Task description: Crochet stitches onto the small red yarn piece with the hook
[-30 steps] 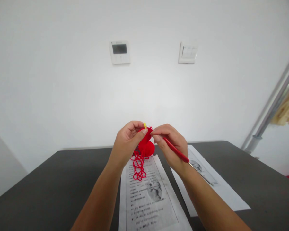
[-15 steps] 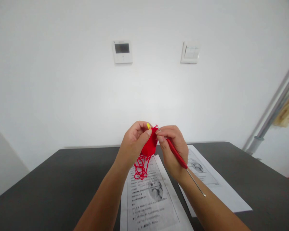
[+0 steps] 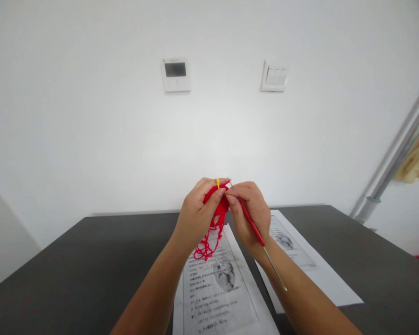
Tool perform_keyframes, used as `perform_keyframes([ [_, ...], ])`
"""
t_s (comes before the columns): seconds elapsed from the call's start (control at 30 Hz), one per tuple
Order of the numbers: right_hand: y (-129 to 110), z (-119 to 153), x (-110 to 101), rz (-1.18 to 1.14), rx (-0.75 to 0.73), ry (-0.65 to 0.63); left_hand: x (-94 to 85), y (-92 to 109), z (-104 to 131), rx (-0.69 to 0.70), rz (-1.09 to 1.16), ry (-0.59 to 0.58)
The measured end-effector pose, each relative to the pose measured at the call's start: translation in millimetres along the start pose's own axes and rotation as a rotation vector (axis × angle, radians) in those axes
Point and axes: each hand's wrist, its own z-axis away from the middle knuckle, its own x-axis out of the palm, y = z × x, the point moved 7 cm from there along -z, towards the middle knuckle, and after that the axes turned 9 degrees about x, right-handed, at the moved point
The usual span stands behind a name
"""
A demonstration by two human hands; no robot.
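Observation:
Between both hands is a small red crochet piece (image 3: pixel 220 210), pinched by my left hand (image 3: pixel 199 204) with the thumb in front. A yellow stitch marker (image 3: pixel 218 183) stands up at its top edge. My right hand (image 3: pixel 251 209) is closed around a crochet hook (image 3: pixel 252 222) with a red grip and metal ends. The hook's upper tip is at the top edge of the piece, close to my left fingertips; whether it passes through a stitch I cannot tell. Loose red yarn (image 3: pixel 205 249) hangs in loops below the piece, over the paper.
A printed sheet (image 3: pixel 223 302) with a picture lies beneath my hands on the dark table (image 3: pixel 73 270). Another printed sheet (image 3: pixel 317 284) lies under my right forearm. On the white wall behind are a panel with a screen (image 3: pixel 176 77) and a switch (image 3: pixel 275 77).
My left hand has turned, and the red piece with it, so more of the piece shows left of the thumb. The hook's lower end has swung slightly left and down.

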Motion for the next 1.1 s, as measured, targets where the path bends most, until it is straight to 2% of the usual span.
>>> perform_keyframes([
  [0.1, 6, -3, -9, 0.047, 0.059, 0.083, 3.6, -2, 2, -0.049, 0.049, -0.02],
  [0.17, 15, -7, -14, 0.05, 0.156, 0.074, 4.9, -2, 2, -0.072, 0.065, -0.027],
  [0.23, 22, -10, -13, 0.012, 0.214, -0.037, 2.0, -4, 1, -0.081, 0.054, -0.008],
  [0.33, 25, -13, -10, -0.028, 0.254, -0.211, -11.5, -8, -2, -0.076, -0.012, 0.079],
  [0.43, 34, -15, -10, -0.088, 0.414, -0.281, -25.9, -9, -3, -0.02, -0.162, 0.161],
  [0.5, 40, -15, -8, -0.263, 0.53, -0.305, -30.3, -6, -3, 0.039, -0.257, 0.187],
  [0.57, 44, -15, -5, -0.473, 0.615, -0.289, -29.9, -3, -3, 0.079, -0.307, 0.187],
  [0.63, 50, -15, -5, -0.588, 0.669, -0.209, -26.6, -2, -4, 0.068, -0.304, 0.159],
  [0.73, 55, -13, -9, -0.548, 0.704, -0.073, -22.9, -8, -3, -0.037, -0.22, 0.125],
  [0.8, 55, -13, -10, -0.557, 0.712, -0.042, -21.9, -14, -2, -0.111, -0.155, 0.118],
  [0.93, 54, -14, -4, -0.725, 0.783, -0.107, -21.2, -18, -2, -0.15, -0.115, 0.111],
  [1.1, 55, -9, 9, -0.865, 0.96, -0.278, -23.3, -18, -2, -0.153, -0.11, 0.153],
])
